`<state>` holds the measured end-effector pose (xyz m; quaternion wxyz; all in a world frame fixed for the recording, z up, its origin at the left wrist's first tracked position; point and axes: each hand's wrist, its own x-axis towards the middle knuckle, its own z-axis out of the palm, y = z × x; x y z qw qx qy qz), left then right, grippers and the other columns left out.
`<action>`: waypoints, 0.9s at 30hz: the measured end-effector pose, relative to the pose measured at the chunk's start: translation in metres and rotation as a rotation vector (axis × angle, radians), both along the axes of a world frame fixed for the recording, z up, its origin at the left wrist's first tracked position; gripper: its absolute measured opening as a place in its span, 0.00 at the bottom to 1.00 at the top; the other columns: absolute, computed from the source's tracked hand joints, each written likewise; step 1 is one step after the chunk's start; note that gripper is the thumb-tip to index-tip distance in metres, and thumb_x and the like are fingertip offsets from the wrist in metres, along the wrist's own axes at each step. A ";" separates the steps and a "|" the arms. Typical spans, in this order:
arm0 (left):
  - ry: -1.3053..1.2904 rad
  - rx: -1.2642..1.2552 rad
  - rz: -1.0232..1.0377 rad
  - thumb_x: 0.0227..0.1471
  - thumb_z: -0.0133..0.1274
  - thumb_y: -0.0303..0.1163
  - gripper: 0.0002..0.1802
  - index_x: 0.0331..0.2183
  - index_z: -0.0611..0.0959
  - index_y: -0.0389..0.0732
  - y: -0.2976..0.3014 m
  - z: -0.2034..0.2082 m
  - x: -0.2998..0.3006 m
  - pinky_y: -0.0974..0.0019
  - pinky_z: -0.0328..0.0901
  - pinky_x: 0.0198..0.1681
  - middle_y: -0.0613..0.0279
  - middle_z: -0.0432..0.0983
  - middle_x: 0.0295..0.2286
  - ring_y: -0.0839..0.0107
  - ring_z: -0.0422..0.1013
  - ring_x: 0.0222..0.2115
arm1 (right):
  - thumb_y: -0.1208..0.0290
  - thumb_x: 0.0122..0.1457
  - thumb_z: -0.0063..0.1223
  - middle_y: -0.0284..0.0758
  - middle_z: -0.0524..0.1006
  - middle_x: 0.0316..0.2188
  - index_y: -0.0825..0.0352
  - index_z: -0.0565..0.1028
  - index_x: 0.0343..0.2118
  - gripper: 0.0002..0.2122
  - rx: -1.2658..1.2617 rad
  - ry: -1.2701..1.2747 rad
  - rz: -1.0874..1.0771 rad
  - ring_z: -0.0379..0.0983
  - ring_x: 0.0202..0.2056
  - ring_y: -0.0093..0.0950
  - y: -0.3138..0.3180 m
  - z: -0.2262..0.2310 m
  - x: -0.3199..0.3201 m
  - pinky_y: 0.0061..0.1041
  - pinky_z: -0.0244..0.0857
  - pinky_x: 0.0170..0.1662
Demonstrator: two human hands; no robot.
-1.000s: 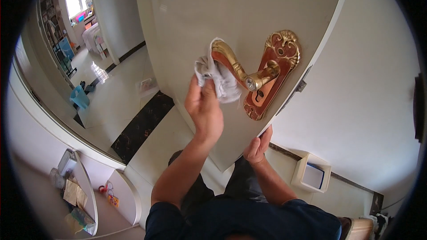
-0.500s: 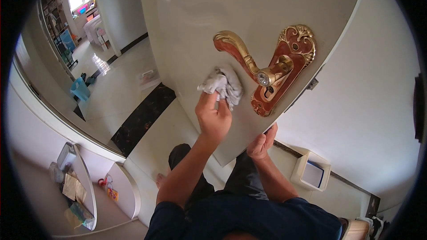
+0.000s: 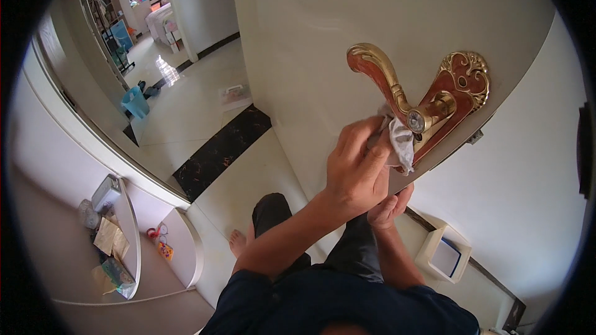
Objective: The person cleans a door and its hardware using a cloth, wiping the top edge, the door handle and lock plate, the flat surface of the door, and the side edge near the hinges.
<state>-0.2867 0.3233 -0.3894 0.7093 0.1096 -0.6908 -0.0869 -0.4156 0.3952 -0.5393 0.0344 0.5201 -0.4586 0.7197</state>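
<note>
A crumpled whitish cloth (image 3: 400, 142) is bunched in the fingers of my left hand (image 3: 359, 164). It presses against the lower end of a red and gold door handle plate (image 3: 475, 80), just below the knob end of the curved lever (image 3: 379, 74). The lever slants up to the left. My right hand (image 3: 391, 206) grips the edge of the cream door (image 3: 310, 18) below the plate, its fingers partly hidden by the door. A latch (image 3: 475, 137) juts from the door edge beside the plate.
A white bin (image 3: 444, 254) stands on the floor at the right, by the wall. Rounded shelves (image 3: 186, 248) at the left hold scissors (image 3: 158, 232), packets and a box. Through the doorway are a dark threshold strip (image 3: 223, 146), a blue bucket (image 3: 135, 102) and a clear plastic box (image 3: 234, 96).
My left hand has moved the cloth rightward from the bare door panel to the lower part of the handle plate. The whole view has shifted. My right hand still holds the door edge.
</note>
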 end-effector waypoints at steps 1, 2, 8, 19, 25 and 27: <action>-0.002 -0.004 -0.002 0.47 0.61 0.15 0.28 0.54 0.85 0.32 0.002 -0.003 0.003 0.50 0.77 0.49 0.41 0.79 0.53 0.43 0.79 0.49 | 0.34 0.77 0.42 0.47 0.72 0.63 0.80 0.60 0.71 0.44 -0.004 -0.002 -0.002 0.72 0.61 0.36 -0.001 -0.001 -0.001 0.39 0.67 0.65; -0.048 0.032 0.017 0.47 0.61 0.15 0.28 0.53 0.86 0.33 0.005 -0.006 0.008 0.51 0.78 0.47 0.43 0.79 0.53 0.45 0.80 0.48 | 0.34 0.77 0.42 0.47 0.73 0.62 0.80 0.60 0.71 0.44 0.010 0.003 0.013 0.72 0.61 0.36 -0.002 -0.003 -0.003 0.38 0.67 0.65; -0.206 0.105 0.005 0.59 0.58 0.16 0.22 0.56 0.84 0.25 0.020 -0.007 0.013 0.52 0.78 0.45 0.36 0.80 0.51 0.41 0.81 0.42 | 0.35 0.77 0.44 0.45 0.76 0.57 0.79 0.65 0.67 0.41 0.049 0.030 -0.011 0.74 0.56 0.35 0.001 -0.022 -0.020 0.37 0.69 0.61; 0.019 0.025 0.015 0.64 0.60 0.21 0.19 0.54 0.85 0.24 0.004 -0.007 -0.014 0.48 0.74 0.53 0.37 0.83 0.48 0.42 0.80 0.46 | 0.37 0.77 0.44 0.48 0.76 0.60 0.80 0.66 0.70 0.41 0.069 0.026 0.017 0.74 0.61 0.39 0.004 -0.012 -0.016 0.38 0.65 0.65; -0.092 0.087 -0.046 0.57 0.56 0.12 0.24 0.55 0.85 0.27 0.006 0.004 -0.003 0.57 0.77 0.46 0.42 0.82 0.48 0.48 0.81 0.43 | 0.37 0.77 0.44 0.46 0.77 0.57 0.78 0.68 0.67 0.40 0.045 0.021 -0.021 0.76 0.57 0.37 0.000 -0.009 -0.018 0.37 0.68 0.62; -0.035 0.053 -0.074 0.57 0.55 0.12 0.22 0.53 0.85 0.28 0.003 0.027 -0.006 0.59 0.75 0.43 0.43 0.81 0.46 0.50 0.80 0.41 | 0.37 0.77 0.45 0.46 0.78 0.56 0.78 0.69 0.67 0.40 0.026 0.028 0.016 0.75 0.58 0.36 0.002 0.000 -0.013 0.37 0.67 0.64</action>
